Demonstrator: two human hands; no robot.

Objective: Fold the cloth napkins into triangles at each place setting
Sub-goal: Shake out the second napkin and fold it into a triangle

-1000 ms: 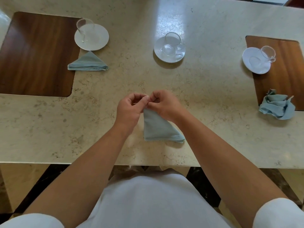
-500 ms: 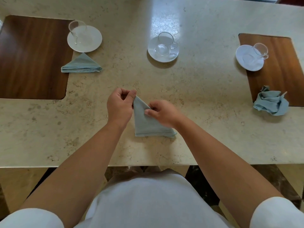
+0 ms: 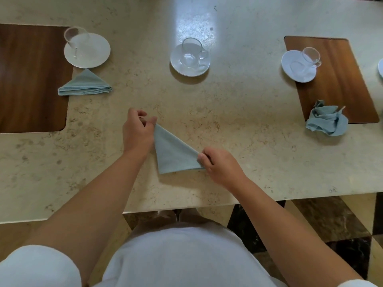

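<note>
Nearer me than the middle saucer (image 3: 190, 69), my left hand (image 3: 137, 132) pinches the far corner of the napkin (image 3: 172, 154) and my right hand (image 3: 220, 165) its right corner, squaring this triangle; next, I judge, pressing it flat.

L mat: dark brown wooden placemat (image 3: 31, 79) runs off left edge.
R edge: sliver of white saucer (image 3: 381, 68), rest off frame.
Napkin tips: pale blue triangle-folded cloth napkin (image 3: 174, 154), far tip inside left hand (image 3: 136, 133) pinch, right tip under right hand (image 3: 222, 165) fingers.
R mat: near corner of lighter brown wooden placemat (image 3: 331, 79) under crumpled pale blue cloth napkin (image 3: 326, 121).
Sleeves: white sleeves (image 3: 37, 266) cut by bottom edge.
</note>
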